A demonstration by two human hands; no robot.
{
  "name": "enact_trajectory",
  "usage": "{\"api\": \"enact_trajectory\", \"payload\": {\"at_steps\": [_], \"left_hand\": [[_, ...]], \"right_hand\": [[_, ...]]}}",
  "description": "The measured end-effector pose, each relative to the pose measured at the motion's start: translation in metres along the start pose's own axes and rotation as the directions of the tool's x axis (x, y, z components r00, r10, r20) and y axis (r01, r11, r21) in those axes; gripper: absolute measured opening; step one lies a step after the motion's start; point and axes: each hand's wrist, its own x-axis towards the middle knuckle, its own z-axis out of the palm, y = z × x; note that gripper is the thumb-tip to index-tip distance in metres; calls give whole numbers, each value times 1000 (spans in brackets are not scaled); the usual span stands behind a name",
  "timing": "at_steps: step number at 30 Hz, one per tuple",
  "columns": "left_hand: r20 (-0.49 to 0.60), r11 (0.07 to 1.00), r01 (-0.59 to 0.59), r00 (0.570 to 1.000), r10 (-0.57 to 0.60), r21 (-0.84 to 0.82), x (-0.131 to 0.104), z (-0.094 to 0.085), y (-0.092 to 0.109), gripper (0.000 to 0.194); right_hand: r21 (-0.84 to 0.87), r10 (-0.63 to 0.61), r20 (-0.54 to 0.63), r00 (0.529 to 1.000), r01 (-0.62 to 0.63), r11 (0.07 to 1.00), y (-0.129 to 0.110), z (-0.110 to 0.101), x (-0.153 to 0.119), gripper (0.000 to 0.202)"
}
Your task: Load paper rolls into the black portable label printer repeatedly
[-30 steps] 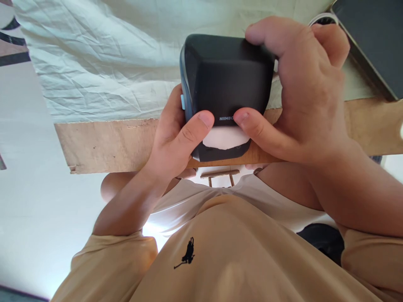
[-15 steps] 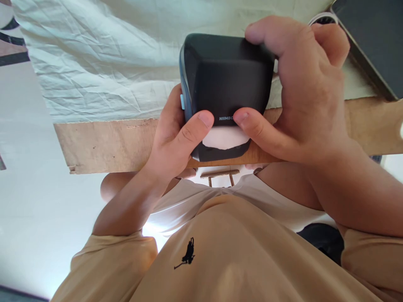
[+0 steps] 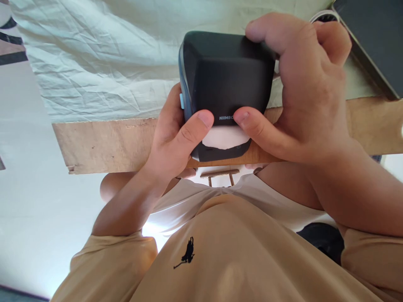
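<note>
Though only one black device (image 3: 231, 86), two hands (image 3: 170, 140) (image 3: 311, 96) (bare) around it.

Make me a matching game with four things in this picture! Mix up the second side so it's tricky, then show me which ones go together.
Things:
1. boxy device
2. paper-like strip
3. cloth
4. shirt

Matches:
A. wrinkled and pale green
B. tan, with a small black picture
C. black, held by the left hand and right hand
D. white, just below the printed letters

Right pairs: 1-C, 2-D, 3-A, 4-B
</note>
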Motion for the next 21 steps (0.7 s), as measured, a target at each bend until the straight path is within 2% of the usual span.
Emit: {"api": "enact_trajectory", "payload": {"at_steps": [4,7,11,14,17,19,21], "left_hand": [[2,996,-17,1000,17,84,1,-4,-3,72],[10,996,-20,1000,19,84,2,-4,-2,78],[-6,998,-20,1000,21,63,3,1,1,90],[-12,999,-16,1000,17,50,2,4,3,87],[-10,999,-12,1000,13,46,1,5,4,88],[-28,998,-3,1000,5,60,1,5,4,94],[-45,997,1,999,3,77,2,5,5,99]], "right_hand": [[-3,10,14,1000,-10,1000,-1,0,0,82],[-8,-20,-50,999,20,1000,1,2,-1,81],[6,-6,-42,999,6,1000,3,2,-2,83],[6,-14,-20,1000,15,1000,1,3,0,83],[-21,18,-75,997,-20,1000,-1,7,1,82],[-25,-10,-129,992,7,1000,0,9,1,84],[-16,-43,-110,993,42,999,2,9,0,83]]}}
